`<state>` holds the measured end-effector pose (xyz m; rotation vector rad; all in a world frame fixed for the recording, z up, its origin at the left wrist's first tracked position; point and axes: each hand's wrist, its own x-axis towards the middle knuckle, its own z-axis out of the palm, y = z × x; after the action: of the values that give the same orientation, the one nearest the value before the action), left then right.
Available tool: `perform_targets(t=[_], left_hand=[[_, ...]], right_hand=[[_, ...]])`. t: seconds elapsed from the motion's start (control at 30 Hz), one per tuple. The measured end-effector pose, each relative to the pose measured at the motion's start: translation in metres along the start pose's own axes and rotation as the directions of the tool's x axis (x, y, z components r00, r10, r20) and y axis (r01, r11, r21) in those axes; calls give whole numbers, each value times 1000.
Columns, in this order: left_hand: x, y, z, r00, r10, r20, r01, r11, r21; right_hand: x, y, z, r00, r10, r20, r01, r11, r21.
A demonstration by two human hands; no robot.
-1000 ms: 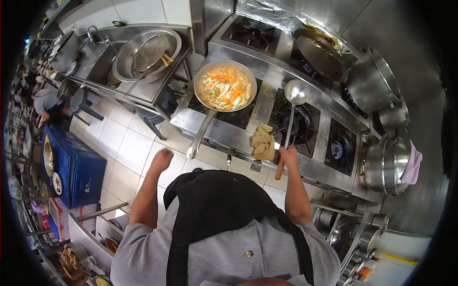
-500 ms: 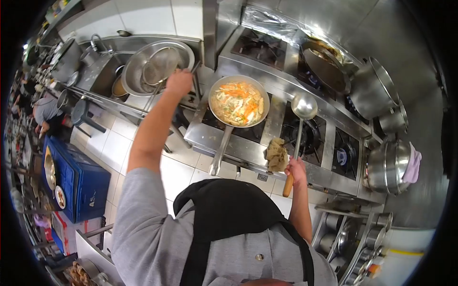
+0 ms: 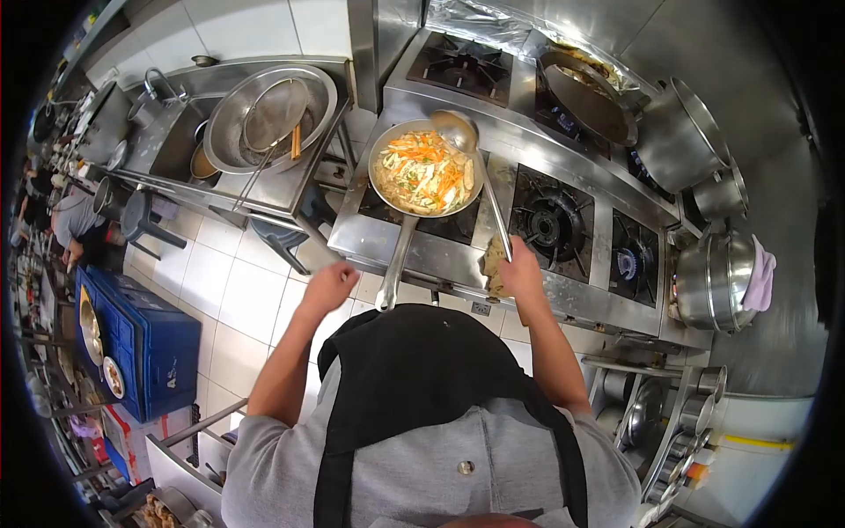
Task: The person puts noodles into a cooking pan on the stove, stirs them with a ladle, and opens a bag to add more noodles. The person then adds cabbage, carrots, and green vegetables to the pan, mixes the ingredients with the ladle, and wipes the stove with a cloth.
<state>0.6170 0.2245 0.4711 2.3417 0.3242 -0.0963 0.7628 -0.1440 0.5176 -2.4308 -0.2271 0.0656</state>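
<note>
My right hand [image 3: 521, 268] is wrapped around the handle of a steel ladle [image 3: 455, 132]. The ladle's bowl is tilted over the far right rim of a frying pan [image 3: 398, 264], whose long metal handle points toward me. Shredded orange and pale vegetables [image 3: 427, 172] fill the pan, with some liquid around them. Left of the pan handle, my left hand [image 3: 333, 286] hangs in the air with its fingers curled and nothing visible in them. Partly behind my right hand, a crumpled brown cloth [image 3: 493, 267] lies on the stove's front edge.
A large metal bowl [image 3: 220, 150] on the sink counter holds a mesh strainer [image 3: 275, 114] and a wooden-handled utensil [image 3: 296, 143]. Bare burners [image 3: 543, 224] lie right of the pan; tall pots [image 3: 678, 141] stand beyond. A blue cooler box [image 3: 167, 343] sits on the floor at left.
My left hand has come back from the metal bowl to beside the pan handle. The ladle has swung left from the burner to the pan's rim; my right hand has moved forward with it.
</note>
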Motion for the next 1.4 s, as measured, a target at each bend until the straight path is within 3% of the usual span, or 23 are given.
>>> perform_targets(t=[0.07,0.1,0.17,0.2,0.23,0.27,0.3,0.37,0.43,0.5,0.53,0.57,0.7,0.73,0.83,0.97,1.07,1.17,1.23,1.3,1.4], left_hand=[[-28,-66,42,992,-84,95,81,996,34],[-42,-109,61,984,-107,145,96,992,76],[-75,-207,94,928,21,373,-104,973,204],[-98,-240,100,843,-219,491,99,961,259],[-117,-256,103,687,-436,581,284,898,337],[-134,-248,94,556,-658,508,651,724,226],[-152,-238,84,339,-814,472,904,420,76],[-171,-254,75,264,-840,474,940,334,67],[-175,-271,72,270,-825,497,939,341,55],[-168,-270,71,361,-810,463,923,383,-50],[-157,-254,67,386,-831,401,920,380,-98],[-147,-250,68,452,-806,382,890,437,-132],[-100,-219,74,780,-586,220,623,693,-362],[-92,-206,74,804,-560,200,589,705,-396],[-75,-193,84,817,-523,242,576,753,-319],[-79,-211,97,856,-430,287,494,844,-208],[-94,-260,105,913,-198,356,237,969,-71],[-103,-266,97,828,-280,486,309,951,22],[-112,-246,78,619,-627,472,743,663,-95],[-111,-237,69,606,-667,435,756,652,-53],[-110,-246,74,638,-627,446,745,649,-155]], right_hand=[[16,3,9,994,51,98,-26,972,-234],[18,1,11,993,49,104,-23,972,-235],[19,-5,15,983,79,163,-16,935,-355],[15,-8,9,983,76,166,-12,934,-357],[8,-14,-1,979,41,197,30,938,-345],[2,-19,-11,974,7,228,71,941,-331],[-3,-24,-20,973,6,232,74,940,-333],[-9,-32,-32,971,31,237,61,926,-374],[-5,-30,-28,976,-10,217,99,912,-399],[-5,-29,-23,979,-45,199,127,898,-422],[-5,-32,-19,974,-64,218,131,942,-308],[-6,-36,-14,969,-85,232,131,973,-189],[-30,-30,4,925,-5,380,11,1000,-14],[-34,-27,9,938,2,345,31,995,-90],[-42,-28,19,966,57,251,-20,989,-148],[-55,-35,17,964,99,246,-53,981,-185],[-61,-23,21,935,75,348,-53,996,-73],[-60,-16,29,977,-24,211,48,993,-107],[-61,-27,27,985,44,169,-12,982,-187],[-66,-27,26,982,48,184,-21,989,-146],[-64,-18,24,973,49,224,-12,987,-161]])
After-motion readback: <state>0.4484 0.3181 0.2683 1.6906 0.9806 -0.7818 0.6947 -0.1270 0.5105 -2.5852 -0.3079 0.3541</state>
